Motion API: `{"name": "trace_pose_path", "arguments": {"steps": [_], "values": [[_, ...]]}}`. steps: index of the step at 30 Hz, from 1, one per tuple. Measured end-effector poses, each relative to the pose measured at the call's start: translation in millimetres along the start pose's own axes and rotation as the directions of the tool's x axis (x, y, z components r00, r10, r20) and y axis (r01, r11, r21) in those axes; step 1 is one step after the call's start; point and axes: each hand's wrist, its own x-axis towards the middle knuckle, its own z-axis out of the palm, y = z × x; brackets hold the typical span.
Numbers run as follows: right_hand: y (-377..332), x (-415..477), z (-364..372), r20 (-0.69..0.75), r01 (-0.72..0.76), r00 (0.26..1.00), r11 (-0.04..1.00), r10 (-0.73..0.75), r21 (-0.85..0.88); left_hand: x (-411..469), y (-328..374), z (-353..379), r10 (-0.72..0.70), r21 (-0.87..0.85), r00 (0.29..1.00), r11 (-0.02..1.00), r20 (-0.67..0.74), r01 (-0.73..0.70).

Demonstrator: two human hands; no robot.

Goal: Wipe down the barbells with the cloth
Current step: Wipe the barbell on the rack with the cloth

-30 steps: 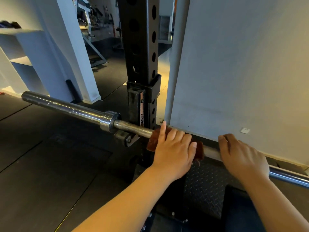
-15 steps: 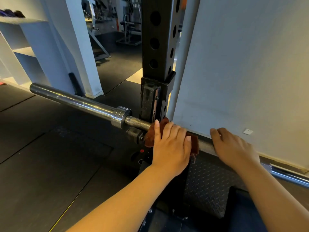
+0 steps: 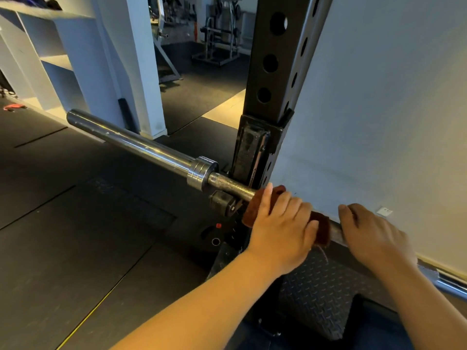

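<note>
A steel barbell (image 3: pixel 141 145) lies across the hook of a black rack, its sleeve pointing to the far left. A reddish-brown cloth (image 3: pixel 321 229) is wrapped over the thin shaft just right of the rack post. My left hand (image 3: pixel 280 228) lies over the cloth, its fingers curled round it and the shaft. Further right, my right hand (image 3: pixel 374 233) grips the bare shaft, and the bar continues past it to the lower right.
The black rack upright (image 3: pixel 273 72) with round holes stands right behind the bar. A white wall (image 3: pixel 379 97) runs close behind the shaft. White shelving (image 3: pixel 50 59) stands at the far left. Black rubber flooring (image 3: pixel 75 236) and a checker-plate base (image 3: pixel 316 291) lie below.
My view has shifted so the bar and rack sit further right. Both hands keep their hold, the left with the cloth staying just right of the rack hook.
</note>
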Motion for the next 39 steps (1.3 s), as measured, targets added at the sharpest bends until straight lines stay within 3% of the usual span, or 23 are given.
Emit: {"name": "trace_pose_path", "arguments": {"steps": [3,9,11,16,18,23,25,27,31,33,35,39], "values": [[0,-1,1,0.005,0.003,1.0,1.0,-0.003,-0.005,2,-27,-8,0.041,0.037,0.999,0.998,0.006,-0.041],[-2,-2,0,-0.016,-0.002,1.0,1.0,0.002,-0.005,7,-15,-6,-0.28,-0.028,0.958,0.96,-0.062,0.279],[-2,-2,0,-0.016,-0.005,1.0,1.0,0.005,-0.007,7,-2,-3,-0.251,-0.025,0.967,0.968,-0.036,0.25],[0,-2,2,-0.039,-0.001,0.999,1.0,0.0,-0.004,-1,-24,-8,0.0,0.007,1.0,1.0,-0.003,0.0],[1,-2,3,-0.04,0.005,0.999,1.0,-0.005,0.006,-7,-36,-7,-0.05,0.005,0.998,0.999,-0.036,0.05],[3,2,6,-0.046,0.015,0.999,1.0,-0.015,-0.001,6,-6,3,-0.351,-0.04,0.934,0.936,-0.069,0.349],[4,5,8,-0.043,0.005,0.999,1.0,-0.004,0.015,10,16,6,-0.329,0.005,0.943,0.944,-0.05,0.329],[5,6,9,-0.045,-0.001,0.999,1.0,0.002,0.022,7,27,11,-0.192,0.017,0.98,0.981,-0.046,0.193],[7,-2,2,-0.015,0.116,0.993,0.992,-0.117,-0.049,2,3,5,-0.026,0.062,0.998,0.998,-0.051,0.029],[21,-3,-7,0.018,0.174,0.985,0.972,-0.173,-0.158,3,-14,1,-0.06,0.07,0.996,0.996,-0.06,0.064],[42,-1,-15,0.045,0.106,0.994,0.973,-0.099,-0.207,4,-22,-1,-0.139,0.065,0.988,0.987,-0.074,0.144],[65,0,-10,0.116,0.115,0.989,0.975,-0.094,-0.19,9,-2,3,-0.264,0.102,0.963,0.958,-0.054,0.269]]}}
